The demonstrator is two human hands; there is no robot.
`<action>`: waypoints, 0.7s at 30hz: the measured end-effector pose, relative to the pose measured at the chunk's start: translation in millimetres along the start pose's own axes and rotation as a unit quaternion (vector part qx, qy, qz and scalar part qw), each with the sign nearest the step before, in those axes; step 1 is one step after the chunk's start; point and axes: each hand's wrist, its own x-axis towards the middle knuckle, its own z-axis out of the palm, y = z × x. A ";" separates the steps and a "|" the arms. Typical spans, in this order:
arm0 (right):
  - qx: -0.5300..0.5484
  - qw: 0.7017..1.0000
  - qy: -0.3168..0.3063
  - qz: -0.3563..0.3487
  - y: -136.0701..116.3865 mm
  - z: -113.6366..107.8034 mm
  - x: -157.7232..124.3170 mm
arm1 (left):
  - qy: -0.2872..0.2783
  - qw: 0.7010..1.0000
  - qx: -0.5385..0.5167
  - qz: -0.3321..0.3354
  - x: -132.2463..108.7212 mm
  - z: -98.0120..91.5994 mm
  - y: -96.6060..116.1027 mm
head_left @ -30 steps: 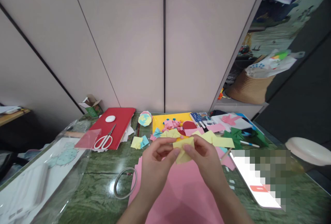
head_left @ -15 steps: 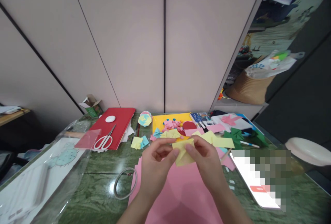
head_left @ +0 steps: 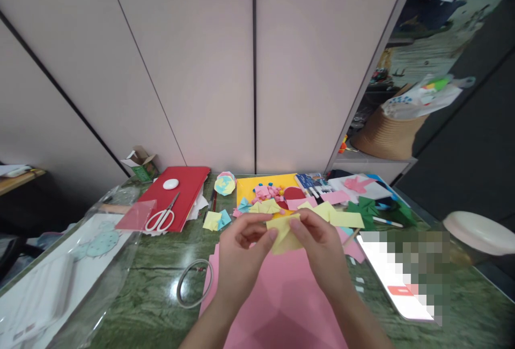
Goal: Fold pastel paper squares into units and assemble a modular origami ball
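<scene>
Both hands meet above the near centre of the tabletop [head_left: 153, 263], the left hand [head_left: 241, 255] and right hand [head_left: 319, 252] pinching a folded paper [head_left: 284, 233] between them. A large paper sheet [head_left: 281, 306] lies under them on the tabletop. A tape ring [head_left: 194, 283] lies just left of the sheet. Scissors [head_left: 161, 216] rest on a folder [head_left: 177, 196] at far left, with a small box [head_left: 140, 162] behind it. A tablet [head_left: 396, 284] lies to the right. Folded paper pieces [head_left: 322, 210] sit far of the hands.
</scene>
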 end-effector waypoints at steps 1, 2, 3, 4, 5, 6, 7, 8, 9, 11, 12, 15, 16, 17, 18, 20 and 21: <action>0.006 1.000 -0.013 0.003 -0.5 -0.2 0.4 | 0.002 1.000 0.001 0.004 0.4 0.0 -0.3; 0.011 1.000 -0.027 0.005 -1.1 -0.4 0.9 | 0.002 1.000 0.001 0.008 0.7 0.1 -0.5; 0.015 0.999 -0.040 0.007 -1.7 -0.7 1.5 | 0.001 1.000 0.002 0.012 1.0 0.3 -0.7; 0.016 0.999 -0.047 0.008 -2.4 -1.0 2.2 | -0.001 1.000 0.004 0.014 1.2 0.4 -0.8; 0.017 0.999 -0.048 0.007 -2.9 -1.4 2.7 | -0.003 1.000 0.005 0.015 1.4 0.7 -0.7; 0.018 0.999 -0.044 0.005 -3.4 -1.8 3.2 | -0.007 1.000 0.005 0.013 1.5 0.9 -0.7; 0.021 0.999 -0.040 0.003 -3.7 -2.3 3.4 | -0.014 1.000 0.000 0.008 1.5 1.1 -0.5; 0.023 0.999 -0.036 0.002 -3.8 -2.9 3.3 | -0.026 1.000 -0.008 0.002 1.3 1.2 -0.2; 0.024 0.999 -0.034 0.002 -3.7 -3.6 2.9 | -0.039 0.999 -0.021 -0.004 0.9 1.3 0.2; 0.027 0.999 -0.039 0.006 -3.0 -4.9 1.2 | -0.060 0.997 -0.047 0.002 -1.0 0.9 1.9; 0.029 0.999 -0.043 0.007 -2.7 -5.4 -0.1 | -0.063 0.996 -0.054 0.017 -2.5 0.5 3.2; 0.043 0.998 -0.051 0.004 -3.6 -5.9 -5.0 | -0.059 0.994 -0.019 0.089 -8.7 -0.9 8.7; 0.047 0.998 -0.050 -0.001 -5.2 -5.5 -7.0 | -0.064 0.992 0.004 0.110 -11.0 -1.3 11.0; 0.048 0.998 -0.050 -0.007 -7.6 -5.1 -9.2 | -0.069 0.989 0.026 0.125 -13.5 -1.8 13.2; 0.044 0.998 -0.051 -0.014 -10.7 -4.4 -11.7 | -0.074 0.987 0.046 0.135 -15.9 -2.2 15.4; 0.024 0.998 -0.059 -0.022 -18.6 -2.9 -17.2 | -0.077 0.984 0.072 0.147 -20.4 -3.2 19.4; 0.012 0.998 -0.064 -0.020 -22.9 -2.1 -20.1 | -0.076 0.982 0.081 0.152 -22.5 -3.9 21.2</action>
